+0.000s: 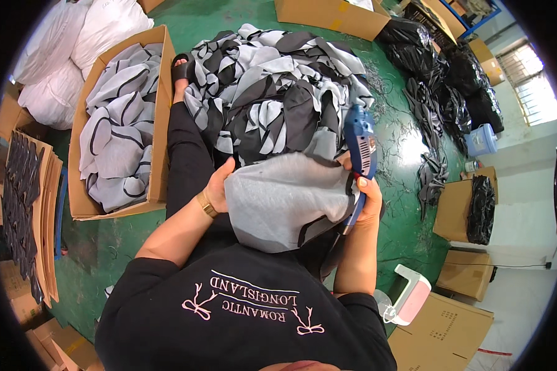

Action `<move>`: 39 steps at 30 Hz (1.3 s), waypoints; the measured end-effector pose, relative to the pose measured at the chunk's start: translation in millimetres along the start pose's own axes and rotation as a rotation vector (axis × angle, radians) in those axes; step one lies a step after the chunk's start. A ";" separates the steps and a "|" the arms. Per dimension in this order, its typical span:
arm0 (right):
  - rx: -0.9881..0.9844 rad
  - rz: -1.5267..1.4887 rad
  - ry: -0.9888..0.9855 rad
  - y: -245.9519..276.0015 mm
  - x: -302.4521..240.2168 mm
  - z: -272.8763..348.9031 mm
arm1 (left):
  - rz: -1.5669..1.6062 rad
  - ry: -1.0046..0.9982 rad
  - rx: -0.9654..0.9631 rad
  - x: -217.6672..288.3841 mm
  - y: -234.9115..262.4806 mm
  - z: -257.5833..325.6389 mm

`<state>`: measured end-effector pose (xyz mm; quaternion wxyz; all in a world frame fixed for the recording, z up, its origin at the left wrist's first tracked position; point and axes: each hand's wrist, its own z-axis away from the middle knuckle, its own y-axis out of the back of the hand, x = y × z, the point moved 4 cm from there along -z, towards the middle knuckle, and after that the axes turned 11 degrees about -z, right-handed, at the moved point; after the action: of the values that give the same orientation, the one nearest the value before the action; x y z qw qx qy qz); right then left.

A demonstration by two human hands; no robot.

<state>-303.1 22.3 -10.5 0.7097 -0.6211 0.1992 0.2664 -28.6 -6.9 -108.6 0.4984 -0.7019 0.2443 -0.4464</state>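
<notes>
A grey fabric piece with black edging [284, 195] is spread out in front of me between my hands. My left hand [218, 190] grips its left edge, the fingers hidden behind the cloth. At the right edge, my right hand [369, 199] is closed around a blue hand-held power tool [361, 145] with dark vent slots, its upper end pointing away from me. The right fingers also seem to pinch the fabric's edge beside the tool. Beyond the cloth, a large heap of grey and black fabric pieces [266, 86] lies on the floor.
To the left stands an open cardboard box [75, 179] full of similar grey pieces, with white sacks [108, 31] behind it. Black plastic bags [470, 74] and a blue bucket [481, 141] are at the far right. Thread scraps litter the green floor [408, 241]. A pink-and-white device [411, 297] sits near right.
</notes>
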 end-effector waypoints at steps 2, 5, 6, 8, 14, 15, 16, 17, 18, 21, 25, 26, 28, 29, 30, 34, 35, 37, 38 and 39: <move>-0.010 0.117 0.044 -5.3 -1.5 -0.6 | -0.013 -0.050 -0.071 6.5 -17.8 -15.0; -0.002 0.227 -0.023 3.2 0.0 -3.4 | -0.080 0.031 -0.006 9.1 -14.5 -9.6; -0.003 0.227 -0.021 5.0 -0.8 -6.2 | -0.437 0.037 -0.158 17.0 -14.5 -13.8; 0.089 0.277 -0.032 13.3 -0.7 -11.7 | -0.376 0.052 -0.231 19.1 -43.5 -12.3; 0.120 0.230 -0.032 20.3 -6.3 -15.9 | -0.406 -0.125 0.149 35.2 -94.0 -10.2; 0.179 0.375 0.001 24.6 -12.4 -18.5 | -0.331 -0.174 0.204 40.1 -97.5 -14.0; 0.235 0.520 0.033 21.6 -16.5 -21.4 | -0.321 -0.242 0.306 46.9 -101.8 -20.3; 0.261 0.416 0.047 16.6 -14.0 -21.5 | -0.352 -0.281 0.338 50.1 -99.0 -23.5; 0.261 0.416 0.048 12.8 -11.8 -19.1 | -0.384 -0.319 0.369 51.4 -95.0 -25.7; 0.233 0.436 0.047 -5.3 -4.4 -6.3 | -0.455 -0.320 0.472 38.2 -75.8 -32.6; 0.081 0.688 0.023 -40.7 30.2 1.4 | -0.555 -0.321 0.568 15.6 -55.8 -44.5; 0.083 0.766 0.035 -46.2 40.0 1.5 | -0.578 -0.291 0.576 10.7 -58.0 -45.7; 0.118 1.027 0.154 -49.1 47.2 2.9 | -0.523 -0.261 0.567 2.5 -76.3 -49.7; 0.125 1.065 0.146 -50.9 46.3 3.1 | -0.519 -0.259 0.573 6.6 -82.3 -48.4; 0.131 1.103 0.138 -52.3 44.5 3.3 | -0.467 -0.199 0.523 9.7 -87.4 -49.7; 0.122 1.098 0.122 -48.7 37.2 2.6 | -0.561 -0.220 0.542 22.7 -81.1 -49.4; 0.101 1.129 0.085 -53.5 33.7 2.6 | -0.557 -0.221 0.545 24.8 -78.6 -46.1; 0.071 1.094 0.042 -51.4 31.9 0.3 | -0.934 -0.136 0.615 31.6 -76.4 -38.1; 0.070 1.096 0.041 -47.3 31.3 -0.1 | -0.932 -0.139 0.615 32.0 -76.1 -38.9; 0.104 1.091 0.054 -42.2 29.2 0.0 | -0.939 -0.149 0.649 32.8 -75.2 -39.3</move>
<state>-254.0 22.5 4.3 0.4930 -0.3984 0.5234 0.5695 -54.7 -22.9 -22.9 0.4526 -0.5756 -0.2790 -0.6213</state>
